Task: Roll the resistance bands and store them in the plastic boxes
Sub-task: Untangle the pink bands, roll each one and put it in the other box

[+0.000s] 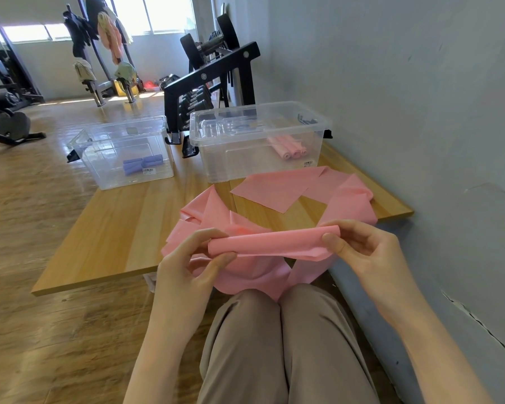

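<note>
Head view: left hand (193,258) and right hand (359,243) pinch the limp, light pink band (271,243) roll's nine and three o'clock ends.

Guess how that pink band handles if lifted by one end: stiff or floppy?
Likely floppy: the pink band drapes in loose folds over the table edge. Probably light and thin, since the hands, left hand and right hand, roll it with fingertip pinches. The started roll may unwind if released.
</note>
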